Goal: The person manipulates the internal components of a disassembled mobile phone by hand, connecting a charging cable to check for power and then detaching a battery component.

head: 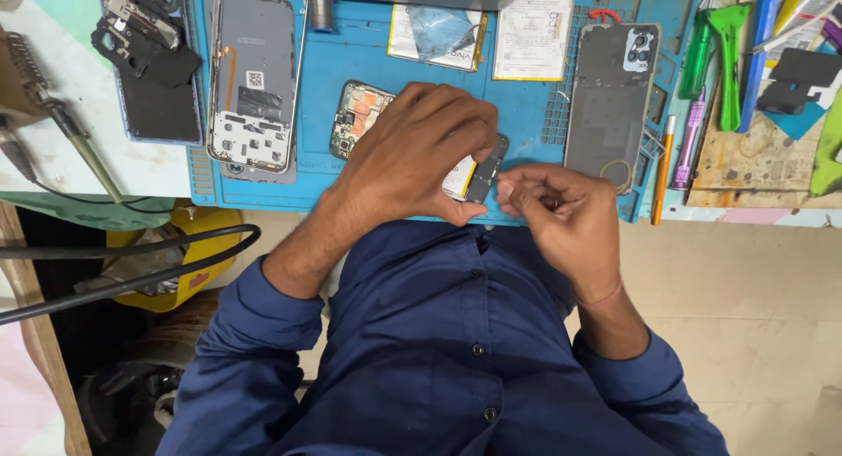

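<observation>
The left hand [421,149] lies curled over an opened phone [364,114], fingers closed on its lower end, where a small dark rectangular part [487,168] sticks out. The phone's green circuit board shows bare beside the wrist. The right hand [561,206] is pinched shut just beside that part; whether it holds anything cannot be told. The phone rests on a blue rubbery mat [368,53] with moulded compartments. On it lie a grey phone frame [254,70] and a dark matte back cover [611,92].
</observation>
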